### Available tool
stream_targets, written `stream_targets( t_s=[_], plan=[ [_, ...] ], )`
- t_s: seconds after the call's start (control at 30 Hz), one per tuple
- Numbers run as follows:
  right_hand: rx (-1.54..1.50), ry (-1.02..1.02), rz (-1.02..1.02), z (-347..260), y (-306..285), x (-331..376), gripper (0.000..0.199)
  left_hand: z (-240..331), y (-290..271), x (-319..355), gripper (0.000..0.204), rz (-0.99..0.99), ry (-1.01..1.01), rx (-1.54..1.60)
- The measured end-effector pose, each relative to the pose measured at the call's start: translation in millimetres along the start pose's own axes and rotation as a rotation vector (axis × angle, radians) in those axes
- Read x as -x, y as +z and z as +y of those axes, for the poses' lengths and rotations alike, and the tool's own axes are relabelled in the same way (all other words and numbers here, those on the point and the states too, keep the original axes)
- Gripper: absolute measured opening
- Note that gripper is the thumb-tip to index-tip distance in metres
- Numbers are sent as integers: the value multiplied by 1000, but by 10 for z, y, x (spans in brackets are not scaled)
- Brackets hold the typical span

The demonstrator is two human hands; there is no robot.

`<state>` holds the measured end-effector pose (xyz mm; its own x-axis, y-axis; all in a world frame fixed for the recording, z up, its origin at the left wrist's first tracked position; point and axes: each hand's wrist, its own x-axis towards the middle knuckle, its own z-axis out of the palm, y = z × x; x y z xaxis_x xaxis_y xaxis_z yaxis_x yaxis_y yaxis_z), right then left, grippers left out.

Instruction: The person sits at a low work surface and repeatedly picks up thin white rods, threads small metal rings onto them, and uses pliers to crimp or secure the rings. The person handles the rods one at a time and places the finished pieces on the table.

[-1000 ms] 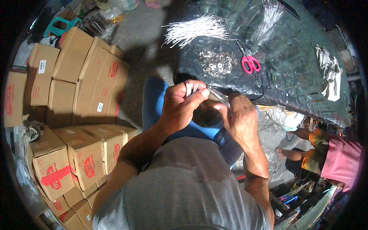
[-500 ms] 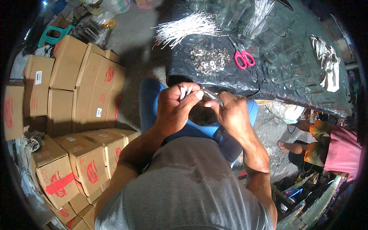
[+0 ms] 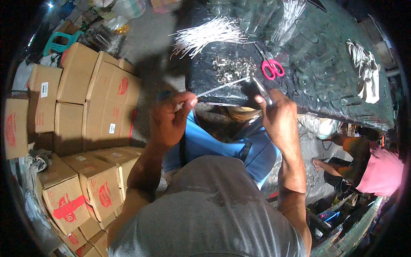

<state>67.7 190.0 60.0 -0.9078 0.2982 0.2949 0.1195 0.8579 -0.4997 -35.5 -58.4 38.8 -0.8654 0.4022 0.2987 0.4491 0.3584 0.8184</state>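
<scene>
The left hand (image 3: 170, 120) pinches a white cord (image 3: 219, 88) stretched at twelve o'clock to the metal tool (image 3: 262, 91) wrapped in the right hand's (image 3: 280, 113) grip, small metal pieces (image 3: 231, 68) just beyond on the desk (image 3: 200, 77), pink scissors (image 3: 272, 69) at one, cartons (image 3: 70, 128) at nine.

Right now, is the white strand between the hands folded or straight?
Straight: the white strand runs unbent from the left hand to the metal tool in the right hand.
</scene>
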Motion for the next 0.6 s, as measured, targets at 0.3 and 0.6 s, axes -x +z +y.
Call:
stream_targets(
  t_s=[0.3,0.6],
  plan=[
    [39,-14,-11,-19,-238,-257,21,-252,-66,-1240,24,150,333,-386],
    [-48,-302,-209,-239,145,-1190,22,-175,-217,-822,22,-211,-235,477]
  ],
)
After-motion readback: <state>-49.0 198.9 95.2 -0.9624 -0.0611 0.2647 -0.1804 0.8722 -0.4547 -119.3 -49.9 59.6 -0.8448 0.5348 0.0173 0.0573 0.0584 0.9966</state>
